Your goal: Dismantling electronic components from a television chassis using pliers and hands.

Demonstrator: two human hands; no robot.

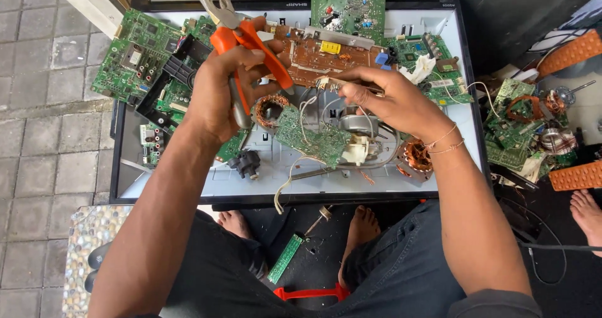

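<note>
Over the flat panel tray point(132, 192), the left hand point(216, 95) clenches orange pliers point(248, 39); the right hand point(382, 99) pinches what seems a small component point(329, 83). Steady it before cutting.

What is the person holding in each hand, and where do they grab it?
The left hand grips orange pliers by the handles. The right hand pinches a small part by one end; what it is cannot be told.
</note>
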